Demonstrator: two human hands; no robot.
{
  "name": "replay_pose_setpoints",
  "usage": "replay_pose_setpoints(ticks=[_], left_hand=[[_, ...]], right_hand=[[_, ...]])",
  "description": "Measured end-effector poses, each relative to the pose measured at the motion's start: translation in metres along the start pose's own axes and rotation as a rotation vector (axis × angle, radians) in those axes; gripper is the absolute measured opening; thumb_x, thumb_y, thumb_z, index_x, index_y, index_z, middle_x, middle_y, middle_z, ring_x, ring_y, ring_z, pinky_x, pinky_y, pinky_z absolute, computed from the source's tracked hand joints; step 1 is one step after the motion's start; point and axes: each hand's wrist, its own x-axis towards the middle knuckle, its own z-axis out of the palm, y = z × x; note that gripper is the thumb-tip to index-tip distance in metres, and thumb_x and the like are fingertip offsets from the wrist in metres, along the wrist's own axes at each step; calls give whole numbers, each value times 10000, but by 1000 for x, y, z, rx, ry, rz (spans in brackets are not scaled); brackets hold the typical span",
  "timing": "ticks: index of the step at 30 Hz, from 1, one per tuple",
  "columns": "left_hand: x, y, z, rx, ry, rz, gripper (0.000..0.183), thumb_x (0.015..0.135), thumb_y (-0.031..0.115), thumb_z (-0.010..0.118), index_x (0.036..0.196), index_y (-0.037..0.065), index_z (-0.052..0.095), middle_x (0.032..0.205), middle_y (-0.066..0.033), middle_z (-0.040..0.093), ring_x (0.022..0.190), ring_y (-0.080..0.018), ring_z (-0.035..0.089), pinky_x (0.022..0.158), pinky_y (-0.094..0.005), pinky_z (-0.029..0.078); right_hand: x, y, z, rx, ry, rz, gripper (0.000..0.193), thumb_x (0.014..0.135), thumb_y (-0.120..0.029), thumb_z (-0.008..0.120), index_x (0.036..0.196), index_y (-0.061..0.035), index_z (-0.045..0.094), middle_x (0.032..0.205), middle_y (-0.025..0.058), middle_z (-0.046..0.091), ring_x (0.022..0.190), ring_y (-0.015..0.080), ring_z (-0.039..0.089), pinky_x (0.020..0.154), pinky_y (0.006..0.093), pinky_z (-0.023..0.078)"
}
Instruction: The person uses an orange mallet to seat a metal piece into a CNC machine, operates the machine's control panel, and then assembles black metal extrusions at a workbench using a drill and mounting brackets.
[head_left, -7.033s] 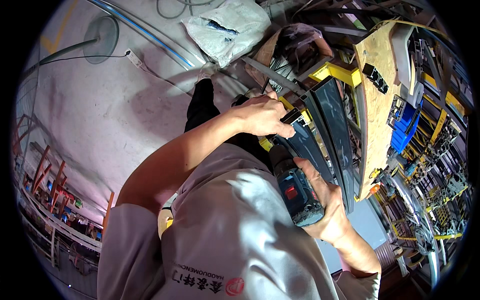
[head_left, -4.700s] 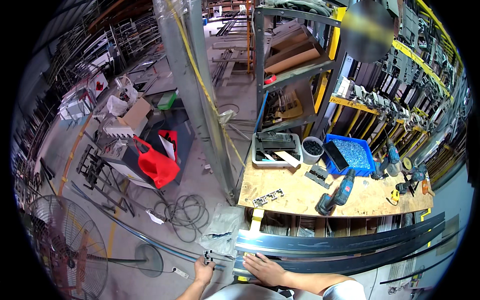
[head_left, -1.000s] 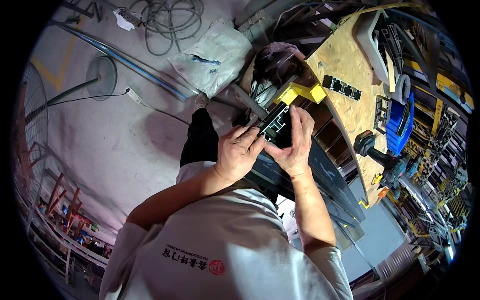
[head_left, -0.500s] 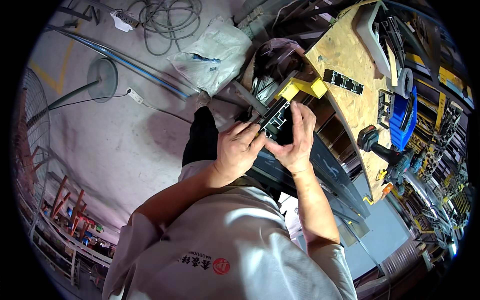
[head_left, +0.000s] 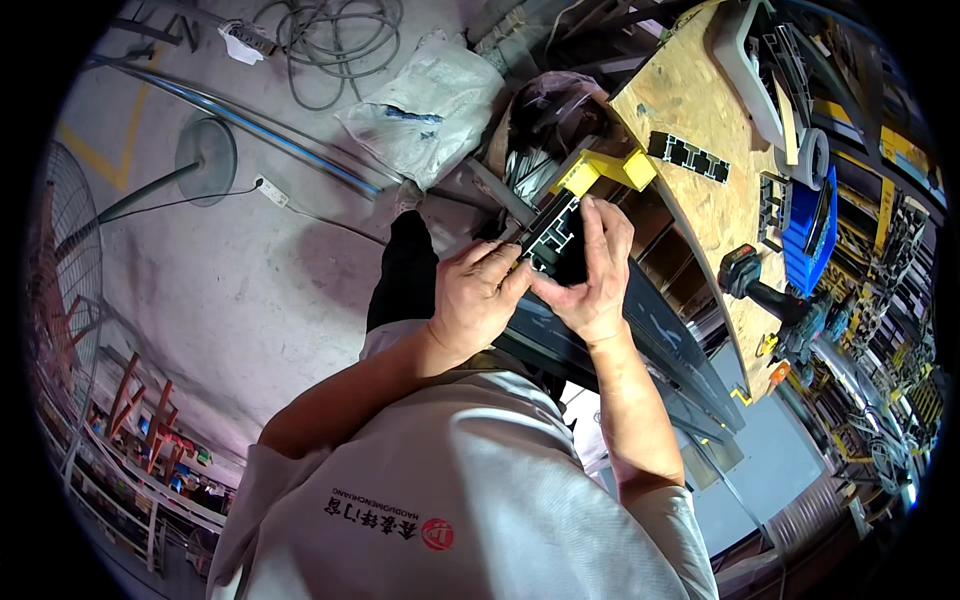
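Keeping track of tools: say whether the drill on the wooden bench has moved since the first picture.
Yes, rightward: the drill, then below-left of the yellow bracket, now lies right of it on the bench.

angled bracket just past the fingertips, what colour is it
The angled bracket is bright yellow, seen best in the head view.

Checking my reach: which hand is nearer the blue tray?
Right. The right hand is left of the blue tray, across the wooden board; the left hand is farther left.
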Motion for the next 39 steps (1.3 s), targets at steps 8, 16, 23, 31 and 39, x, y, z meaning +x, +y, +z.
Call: replay_pose_setpoints(ticks=[8,16,23,31,39], left_hand=[[76,-16,-14,-181,-304,-234,246,913,149,728,1077,-33,738,938,-192,727,857,-274,719,781,-368,540],[124,-43,4,-370,-715,-119,247,877,109,744,1048,-69,739,913,-136,710,853,-207,676,772,-346,525],[139,-45,6,-287,-718,177,210,849,89,752,1016,-37,753,871,-156,708,800,-254,690,736,-355,530],[147,-44,9,-174,-582,74,191,860,108,746,990,-30,763,861,-150,728,768,-215,694,710,-352,534],[130,-49,5,-46,-545,-156,260,892,117,735,1124,9,781,1037,-153,772,902,-205,726,795,-333,556]], right_hand=[[-2,-3,-3,16,-31,54,1081,541,-187,976,1491,-5,492,1373,227,537,1254,439,532,1070,517,459],[0,-3,-2,20,-9,27,1043,548,-171,970,1461,26,505,1361,229,543,1252,447,528,1075,533,442],[0,-3,-1,14,-11,21,1037,557,-178,970,1460,29,504,1355,222,546,1249,442,532,1073,533,442],[1,-3,-2,11,2,-2,1045,548,-186,976,1459,24,508,1352,217,545,1241,438,533,1064,538,442],[-1,-2,-2,-5,-22,38,1085,544,-222,971,1500,-24,496,1376,215,537,1269,433,529,1076,502,475]])
